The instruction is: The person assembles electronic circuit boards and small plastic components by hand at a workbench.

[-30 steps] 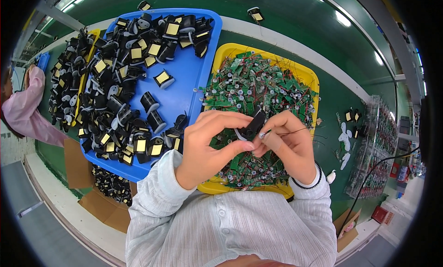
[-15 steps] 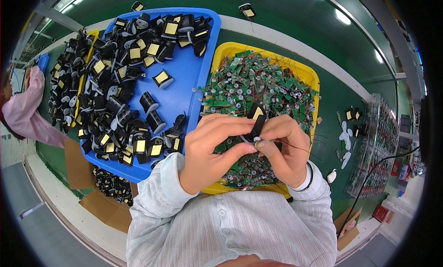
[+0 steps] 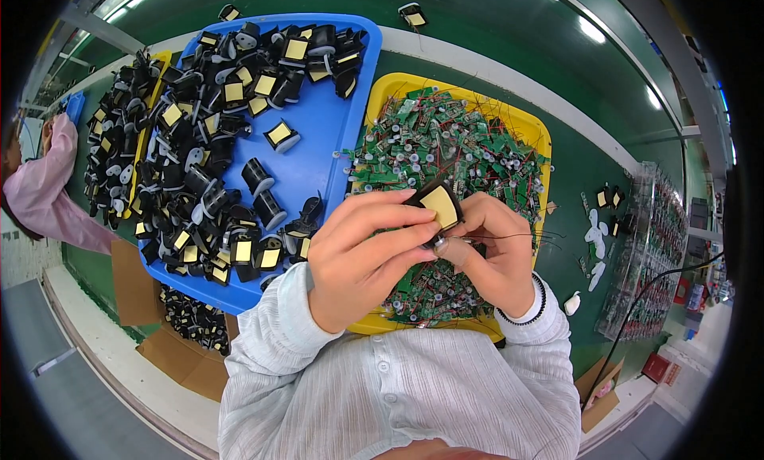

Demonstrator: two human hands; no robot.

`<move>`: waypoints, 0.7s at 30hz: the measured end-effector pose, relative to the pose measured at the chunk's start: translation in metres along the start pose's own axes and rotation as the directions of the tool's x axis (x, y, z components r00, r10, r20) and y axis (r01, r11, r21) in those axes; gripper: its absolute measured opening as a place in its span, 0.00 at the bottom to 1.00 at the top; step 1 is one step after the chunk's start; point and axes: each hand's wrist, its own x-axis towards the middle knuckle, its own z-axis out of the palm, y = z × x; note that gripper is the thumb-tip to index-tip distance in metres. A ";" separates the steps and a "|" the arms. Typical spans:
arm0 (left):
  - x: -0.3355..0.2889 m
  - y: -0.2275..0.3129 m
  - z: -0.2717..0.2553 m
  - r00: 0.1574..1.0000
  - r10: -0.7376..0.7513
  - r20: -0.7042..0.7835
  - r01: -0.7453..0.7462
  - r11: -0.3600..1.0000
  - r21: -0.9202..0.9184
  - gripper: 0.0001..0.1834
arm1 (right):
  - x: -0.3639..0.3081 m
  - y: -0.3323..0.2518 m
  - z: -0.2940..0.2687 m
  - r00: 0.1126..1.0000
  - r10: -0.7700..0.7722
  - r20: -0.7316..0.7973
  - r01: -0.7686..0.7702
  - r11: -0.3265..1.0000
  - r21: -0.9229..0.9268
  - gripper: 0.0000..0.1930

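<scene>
A black plastic housing with a cream-coloured pad [image 3: 440, 206] is held between the fingers and thumb of my left hand [image 3: 362, 249], its pad facing up. My right hand [image 3: 497, 249] is closed against the housing's lower right side, pinching a small wired part mostly hidden by the fingertips. Thin dark wires [image 3: 549, 235] trail out past the right hand. Both hands are above a yellow tray [image 3: 544, 142] heaped with green circuit boards [image 3: 422, 153] that have red wires and whitish round parts. Left of it, a blue tray [image 3: 322, 138] holds many similar black housings [image 3: 256, 176].
Another tray of black housings [image 3: 111, 134] stands at far left, near a person in a pink sleeve [image 3: 56, 197]. Below it is a cardboard box [image 3: 191, 356] of housings. To the right, clear racks [image 3: 645, 253] hold boards; loose white pieces [image 3: 595, 237] lie beside them.
The black housing has been turned, so its cream pad now faces up more fully. My left fingers have shifted onto its upper side; the right hand stays at its lower end.
</scene>
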 end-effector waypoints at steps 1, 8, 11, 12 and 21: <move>0.000 0.000 0.000 1.000 0.020 -0.006 -0.020 1.000 0.022 0.16 | 0.000 0.000 0.000 1.000 0.003 0.003 -0.003 1.000 0.005 0.05; -0.003 0.006 0.000 0.997 0.074 -0.003 -0.073 0.993 0.090 0.17 | -0.001 -0.003 -0.001 0.999 0.032 0.017 -0.032 0.999 0.011 0.05; -0.004 0.006 0.001 0.998 0.058 0.021 -0.059 0.996 0.068 0.17 | -0.002 -0.005 -0.002 0.991 0.127 0.038 -0.128 0.992 0.019 0.06; -0.004 0.007 0.001 0.998 0.057 0.020 -0.058 0.996 0.069 0.17 | -0.002 -0.005 -0.003 0.986 0.153 0.065 -0.155 0.988 0.021 0.06; -0.001 0.006 0.000 0.930 -0.300 0.212 0.367 0.750 -0.550 0.11 | 0.004 -0.009 -0.003 0.952 0.261 0.159 -0.297 0.916 0.271 0.07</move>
